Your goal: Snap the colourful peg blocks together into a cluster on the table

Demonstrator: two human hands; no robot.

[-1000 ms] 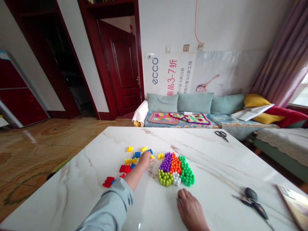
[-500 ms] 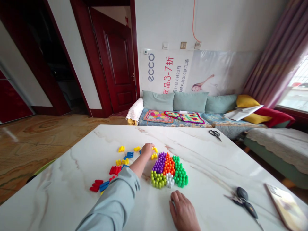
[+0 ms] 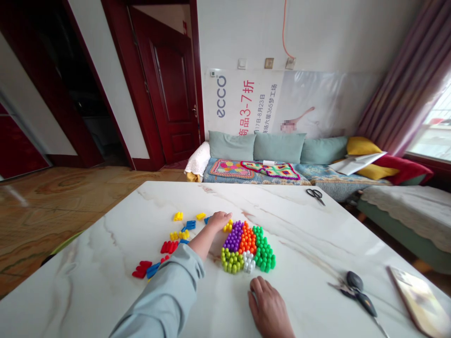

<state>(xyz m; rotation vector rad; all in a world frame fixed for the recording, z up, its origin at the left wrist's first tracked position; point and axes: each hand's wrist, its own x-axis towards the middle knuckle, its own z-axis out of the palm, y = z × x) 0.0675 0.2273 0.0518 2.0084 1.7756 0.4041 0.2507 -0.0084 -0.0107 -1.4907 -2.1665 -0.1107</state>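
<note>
My left hand point(image 3: 220, 219) is closed in a pinch at the far left corner of a tight block of upright plastic pegs. Its fingertips are at small yellow pegs point(image 3: 227, 226), which they partly cover. Beside these stand purple pegs point(image 3: 234, 236), orange pegs point(image 3: 247, 238) and green pegs point(image 3: 264, 249). Yellow-green pegs point(image 3: 231, 261) and white pegs point(image 3: 248, 262) form the near side. My right hand point(image 3: 270, 307) lies on the table just in front of the block, fingers loosely bent and holding nothing.
Loose red pegs point(image 3: 142, 269), blue pegs point(image 3: 190, 225) and yellow pegs point(image 3: 178, 216) lie left of the block on the white marbled table point(image 3: 310, 244). Keys point(image 3: 355, 291) and a phone point(image 3: 419, 300) lie at the right, scissors point(image 3: 315, 194) near the far edge.
My left hand has shifted slightly right, bringing the yellow pegs at its fingertips against those beside the purple ones. My right hand has stayed in place.
</note>
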